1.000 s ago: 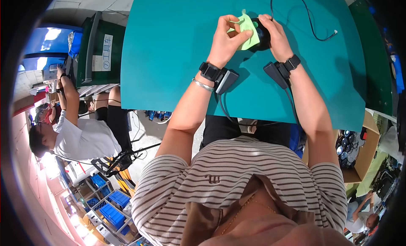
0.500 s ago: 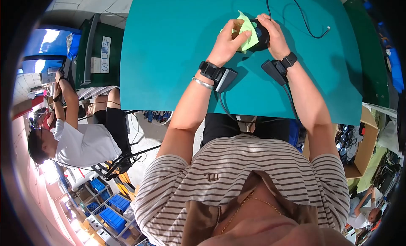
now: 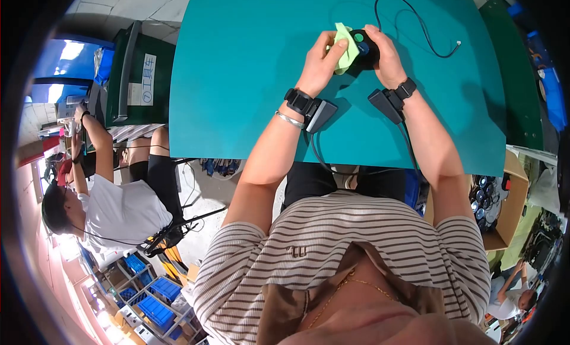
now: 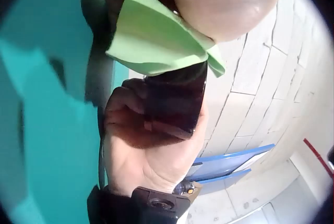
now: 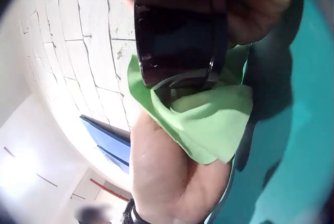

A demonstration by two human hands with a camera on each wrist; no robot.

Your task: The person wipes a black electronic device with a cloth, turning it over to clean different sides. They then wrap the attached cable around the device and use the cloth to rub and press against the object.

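Above the green counter (image 3: 237,90), a glossy dark round object (image 5: 177,36) is gripped around its side by the right hand (image 3: 390,59); a light green cloth (image 3: 347,48), pinched between thumb and fingers of the left hand (image 3: 319,63), is pressed against it. The object is judged rigid, fairly light, slippery and scratch-prone, best held by its side wall; the cloth, soft and limp, by a fold.

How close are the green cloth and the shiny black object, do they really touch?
Touching. The right wrist view shows the green cloth bunched against the lower end of the shiny black object, with its folds meeting the rim.
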